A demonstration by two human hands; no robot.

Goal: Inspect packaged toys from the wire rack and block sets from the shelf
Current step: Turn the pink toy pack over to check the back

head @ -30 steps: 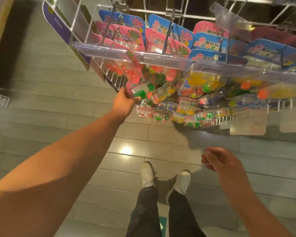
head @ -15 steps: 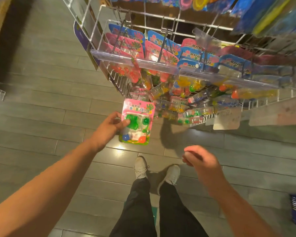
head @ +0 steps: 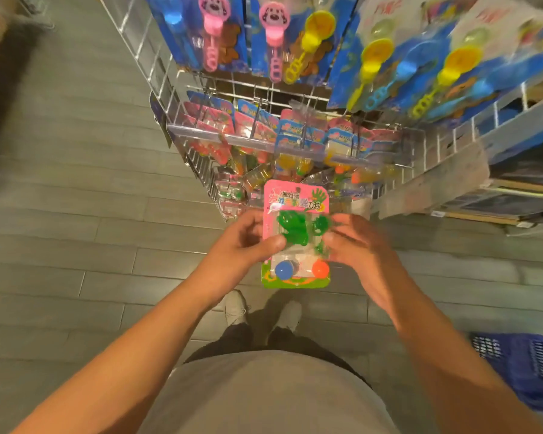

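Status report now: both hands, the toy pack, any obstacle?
Left hand and right hand grip pink carded toy pack. Pack off white wire rack. Nothing between.

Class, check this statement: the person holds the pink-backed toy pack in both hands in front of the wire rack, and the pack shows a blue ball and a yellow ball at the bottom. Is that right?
Not quite. In the head view, the toy pack holds a blue ball and an orange ball, not a yellow one. The rest stands: the left hand and right hand both hold it in front of the wire rack.
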